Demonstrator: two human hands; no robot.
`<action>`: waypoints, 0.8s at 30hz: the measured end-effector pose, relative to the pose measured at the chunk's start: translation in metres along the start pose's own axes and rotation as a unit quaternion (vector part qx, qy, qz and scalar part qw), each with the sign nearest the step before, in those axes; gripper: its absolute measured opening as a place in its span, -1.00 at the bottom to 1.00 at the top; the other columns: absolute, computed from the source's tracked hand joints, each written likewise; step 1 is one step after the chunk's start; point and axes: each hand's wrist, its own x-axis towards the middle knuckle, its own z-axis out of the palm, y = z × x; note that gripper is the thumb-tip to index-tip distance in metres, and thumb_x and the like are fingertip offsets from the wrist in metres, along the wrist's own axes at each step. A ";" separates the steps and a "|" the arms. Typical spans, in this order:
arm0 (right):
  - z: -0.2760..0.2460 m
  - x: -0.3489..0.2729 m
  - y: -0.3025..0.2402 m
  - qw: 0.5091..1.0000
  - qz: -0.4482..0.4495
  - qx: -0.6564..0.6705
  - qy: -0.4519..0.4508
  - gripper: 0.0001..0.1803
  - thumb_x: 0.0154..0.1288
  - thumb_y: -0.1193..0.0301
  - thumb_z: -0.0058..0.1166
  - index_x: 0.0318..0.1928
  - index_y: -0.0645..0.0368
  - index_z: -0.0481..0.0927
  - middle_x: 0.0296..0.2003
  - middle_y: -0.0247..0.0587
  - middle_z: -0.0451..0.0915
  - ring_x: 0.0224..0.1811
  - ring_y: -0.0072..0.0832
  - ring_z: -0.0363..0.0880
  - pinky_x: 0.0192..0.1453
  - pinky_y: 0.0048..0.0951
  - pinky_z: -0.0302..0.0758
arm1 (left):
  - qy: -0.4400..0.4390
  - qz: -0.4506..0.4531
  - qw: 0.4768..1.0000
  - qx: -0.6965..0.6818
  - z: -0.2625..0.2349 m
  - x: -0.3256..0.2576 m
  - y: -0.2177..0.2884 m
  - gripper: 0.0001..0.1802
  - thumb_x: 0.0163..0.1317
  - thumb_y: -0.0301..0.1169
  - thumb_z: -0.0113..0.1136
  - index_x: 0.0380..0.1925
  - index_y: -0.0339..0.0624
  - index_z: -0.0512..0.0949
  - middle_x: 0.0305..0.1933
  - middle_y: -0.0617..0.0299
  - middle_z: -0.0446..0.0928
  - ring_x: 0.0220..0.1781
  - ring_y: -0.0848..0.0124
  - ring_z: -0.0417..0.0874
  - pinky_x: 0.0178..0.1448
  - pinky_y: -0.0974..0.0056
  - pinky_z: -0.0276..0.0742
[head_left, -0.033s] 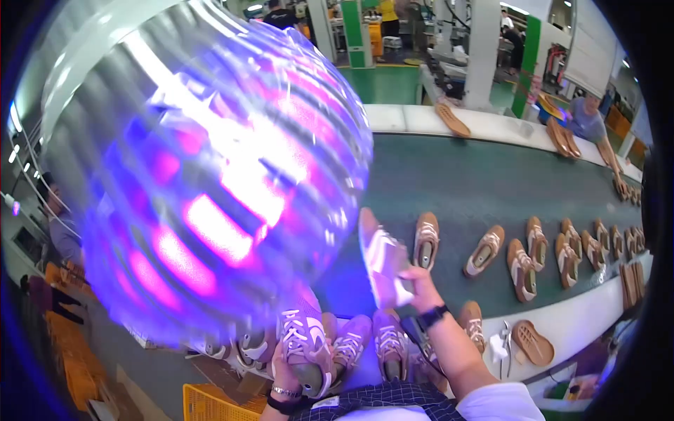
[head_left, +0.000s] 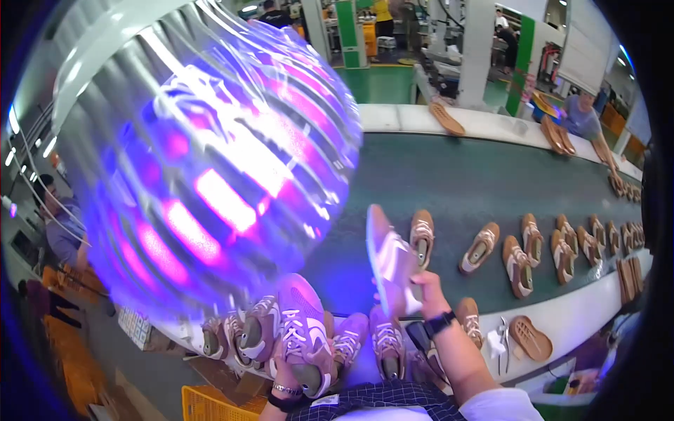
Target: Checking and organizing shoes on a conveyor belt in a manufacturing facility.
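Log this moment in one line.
Left hand: holds laced shoe | Right hand: holds second shoe | Nearby: glowing lamp, green belt bearing shoes

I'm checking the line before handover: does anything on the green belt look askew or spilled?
Yes, one brown shoe on the green belt looks askew: its toe angles rightward, while the shoes just to its right point their toes leftward. I see no spill.

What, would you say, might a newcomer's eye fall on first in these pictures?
A big ribbed, see-through thing, lit violet and pink, fills the upper left and would likely catch the eye first. Then comes the tan shoe gripped by the right fingers, just right of centre. Farther right, a line of other shoes rests on the green surface.
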 end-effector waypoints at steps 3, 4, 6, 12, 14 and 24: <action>0.052 -0.079 0.013 0.993 -0.083 0.084 0.017 -0.02 -0.21 0.30 0.16 0.32 0.33 0.13 0.16 0.25 0.37 0.16 0.17 0.39 0.22 0.10 0.39 | 0.059 -0.008 0.996 0.059 -0.115 0.037 -0.016 -0.23 0.29 0.15 -0.22 0.18 -0.37 0.28 0.06 -0.17 0.43 0.12 -0.08 0.46 0.25 -0.03 0.37; 0.054 -0.104 0.017 0.991 -0.079 0.111 0.017 -0.01 -0.24 0.32 0.18 0.32 0.32 0.14 0.14 0.21 0.39 0.17 0.15 0.38 0.23 0.09 0.39 | 0.049 -0.025 0.996 0.067 -0.106 0.045 -0.022 -0.23 0.28 0.15 -0.22 0.18 -0.36 0.28 0.07 -0.17 0.43 0.12 -0.08 0.46 0.25 -0.03 0.37; 0.020 -0.142 0.033 0.992 -0.110 0.061 0.021 0.01 -0.28 0.37 0.18 0.33 0.31 0.13 0.14 0.16 0.40 0.18 0.08 0.39 0.22 0.02 0.41 | 0.028 -0.058 0.994 0.084 -0.087 0.059 -0.032 -0.22 0.28 0.16 -0.21 0.18 -0.36 0.28 0.07 -0.17 0.43 0.12 -0.08 0.46 0.25 -0.03 0.37; 0.047 -0.182 0.068 0.976 -0.147 -0.112 0.113 0.10 -0.37 0.46 0.18 0.37 0.19 0.09 0.26 -0.16 0.27 0.33 -0.32 0.19 0.41 -0.44 0.04 | -0.008 -0.127 0.984 0.127 -0.076 0.047 -0.039 -0.22 0.26 0.17 -0.19 0.19 -0.34 0.28 0.08 -0.16 0.43 0.12 -0.07 0.46 0.25 -0.03 0.37; 0.057 -0.176 0.071 0.971 -0.136 -0.167 0.101 0.06 -0.30 0.47 0.20 0.37 0.20 0.09 0.28 -0.18 0.24 0.34 -0.32 0.17 0.42 -0.42 0.03 | -0.015 -0.134 0.982 0.135 -0.063 0.048 -0.041 -0.21 0.26 0.18 -0.18 0.19 -0.33 0.28 0.09 -0.16 0.43 0.13 -0.07 0.46 0.25 -0.03 0.37; 0.086 -0.132 0.080 0.974 -0.038 -0.212 0.071 0.01 -0.21 0.50 0.21 0.37 0.16 0.08 0.29 -0.18 0.19 0.38 -0.35 0.09 0.44 -0.40 -0.01 | -0.001 -0.059 0.991 0.117 -0.058 0.007 -0.023 -0.20 0.23 0.20 -0.14 0.20 -0.30 0.28 0.11 -0.14 0.42 0.13 -0.06 0.46 0.25 -0.03 0.38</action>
